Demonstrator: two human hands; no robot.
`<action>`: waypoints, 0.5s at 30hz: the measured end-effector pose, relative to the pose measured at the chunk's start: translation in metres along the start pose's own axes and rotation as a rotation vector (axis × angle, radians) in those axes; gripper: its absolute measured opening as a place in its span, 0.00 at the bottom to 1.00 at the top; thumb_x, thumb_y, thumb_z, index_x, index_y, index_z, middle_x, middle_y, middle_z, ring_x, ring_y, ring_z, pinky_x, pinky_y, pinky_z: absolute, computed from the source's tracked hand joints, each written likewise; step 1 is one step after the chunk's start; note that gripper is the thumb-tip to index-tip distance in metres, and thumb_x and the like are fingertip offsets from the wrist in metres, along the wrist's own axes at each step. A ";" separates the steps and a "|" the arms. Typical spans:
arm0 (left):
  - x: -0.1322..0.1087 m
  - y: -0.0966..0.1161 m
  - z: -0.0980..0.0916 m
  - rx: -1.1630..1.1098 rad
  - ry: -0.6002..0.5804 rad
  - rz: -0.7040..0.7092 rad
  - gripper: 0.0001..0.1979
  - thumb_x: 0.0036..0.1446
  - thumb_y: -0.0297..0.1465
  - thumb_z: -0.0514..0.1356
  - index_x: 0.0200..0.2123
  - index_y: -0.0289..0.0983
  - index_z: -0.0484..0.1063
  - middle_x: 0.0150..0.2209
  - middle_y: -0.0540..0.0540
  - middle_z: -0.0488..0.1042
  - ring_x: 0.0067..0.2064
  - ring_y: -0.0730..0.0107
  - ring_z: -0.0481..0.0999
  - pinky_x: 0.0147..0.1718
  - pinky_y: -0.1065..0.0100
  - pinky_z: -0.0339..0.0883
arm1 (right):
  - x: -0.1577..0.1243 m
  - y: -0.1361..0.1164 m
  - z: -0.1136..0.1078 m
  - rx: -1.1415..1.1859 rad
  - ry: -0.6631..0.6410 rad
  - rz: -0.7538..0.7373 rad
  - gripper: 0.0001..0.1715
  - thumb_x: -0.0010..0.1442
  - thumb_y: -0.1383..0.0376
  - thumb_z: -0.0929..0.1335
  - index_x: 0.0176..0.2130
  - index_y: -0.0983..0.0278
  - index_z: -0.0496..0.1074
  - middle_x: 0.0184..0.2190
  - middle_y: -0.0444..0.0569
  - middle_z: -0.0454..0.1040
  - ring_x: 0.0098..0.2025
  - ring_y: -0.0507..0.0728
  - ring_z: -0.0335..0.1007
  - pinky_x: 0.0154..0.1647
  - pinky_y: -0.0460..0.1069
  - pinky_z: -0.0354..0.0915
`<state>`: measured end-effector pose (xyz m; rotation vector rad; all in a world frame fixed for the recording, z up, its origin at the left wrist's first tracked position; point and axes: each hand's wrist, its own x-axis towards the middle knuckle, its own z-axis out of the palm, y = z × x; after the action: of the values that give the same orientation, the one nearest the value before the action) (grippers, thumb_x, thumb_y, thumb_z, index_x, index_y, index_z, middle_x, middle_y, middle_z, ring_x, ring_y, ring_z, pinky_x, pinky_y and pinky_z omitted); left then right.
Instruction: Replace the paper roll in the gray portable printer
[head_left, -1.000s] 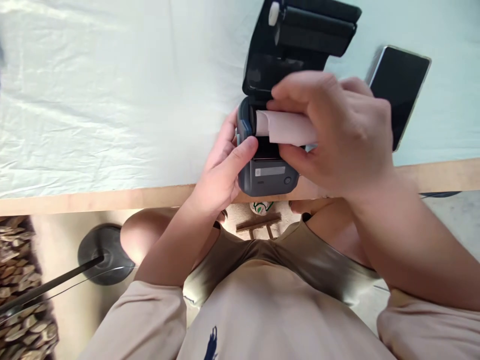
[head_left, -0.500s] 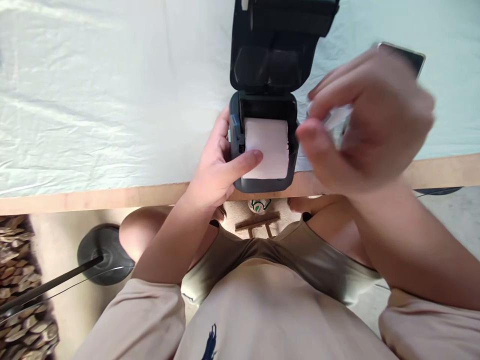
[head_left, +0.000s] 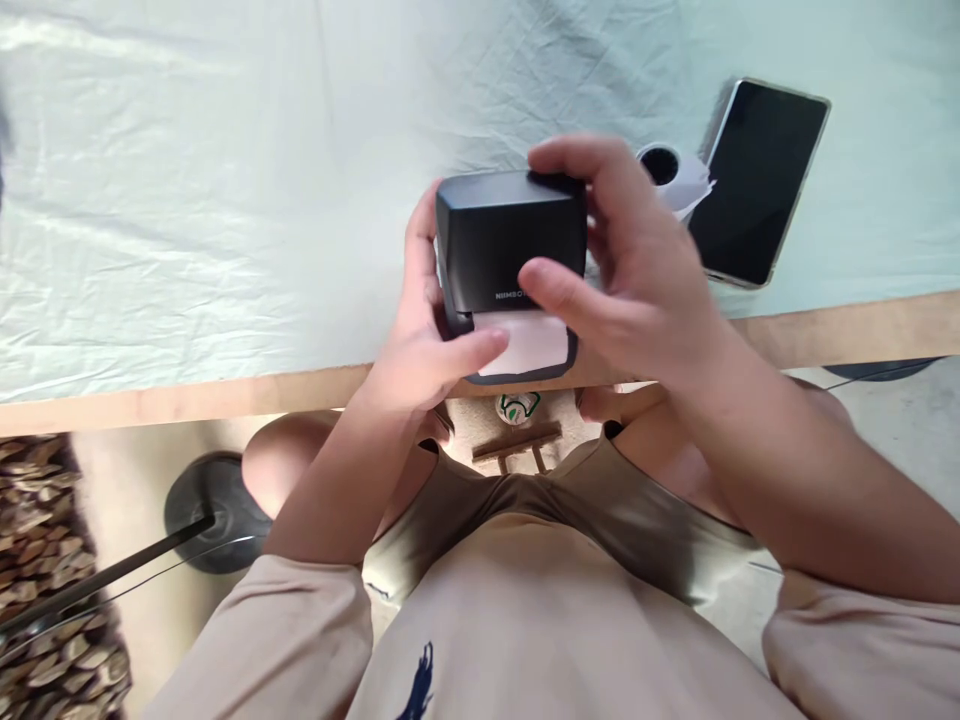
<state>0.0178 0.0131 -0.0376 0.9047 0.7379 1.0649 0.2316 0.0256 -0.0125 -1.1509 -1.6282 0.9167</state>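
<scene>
A dark label printer (head_left: 502,250) marked NIIMBOT sits at the table's front edge, its lid swung down over most of the body. White label paper (head_left: 529,345) sticks out from under the lid's front. My left hand (head_left: 427,330) grips the printer's left side, thumb pressing on the paper. On the lid rests my right hand (head_left: 637,260), its thumb on the front face and fingers over the top right corner. Whether the lid is fully latched cannot be seen. Just right of that hand lies a small white paper roll (head_left: 679,180) with a dark core.
A phone (head_left: 761,180) with a black screen lies right of the roll. Pale green cloth (head_left: 225,200) covers the table, whose wooden edge (head_left: 187,395) runs across in front. Below left are a round black stand base (head_left: 214,510) and a pile of wood pieces (head_left: 45,540).
The printer's lid has swung from open to down over the paper. My right hand has moved left onto it, and the paper roll now lies on the cloth by the phone.
</scene>
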 end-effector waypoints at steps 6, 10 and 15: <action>0.004 -0.001 0.007 -0.063 0.008 -0.007 0.25 0.70 0.43 0.79 0.66 0.52 0.81 0.61 0.47 0.90 0.69 0.42 0.89 0.68 0.45 0.88 | 0.003 0.007 0.012 0.221 -0.165 0.167 0.66 0.56 0.29 0.83 0.77 0.51 0.62 0.67 0.52 0.82 0.57 0.63 0.84 0.54 0.58 0.86; 0.005 -0.003 0.009 -0.065 0.043 -0.002 0.20 0.73 0.48 0.75 0.63 0.54 0.84 0.62 0.47 0.90 0.77 0.41 0.84 0.67 0.46 0.88 | 0.005 0.019 0.014 0.169 -0.112 0.140 0.64 0.56 0.25 0.82 0.74 0.52 0.67 0.68 0.53 0.81 0.59 0.63 0.84 0.56 0.56 0.86; 0.009 -0.003 0.017 -0.172 0.131 -0.028 0.20 0.85 0.52 0.62 0.61 0.46 0.85 0.67 0.44 0.89 0.87 0.46 0.71 0.82 0.48 0.76 | 0.002 0.034 0.009 0.040 -0.041 0.045 0.58 0.67 0.22 0.73 0.79 0.49 0.66 0.70 0.53 0.78 0.67 0.64 0.83 0.61 0.57 0.85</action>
<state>0.0367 0.0170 -0.0332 0.6810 0.7526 1.1516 0.2319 0.0368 -0.0456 -1.1523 -1.6146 1.0035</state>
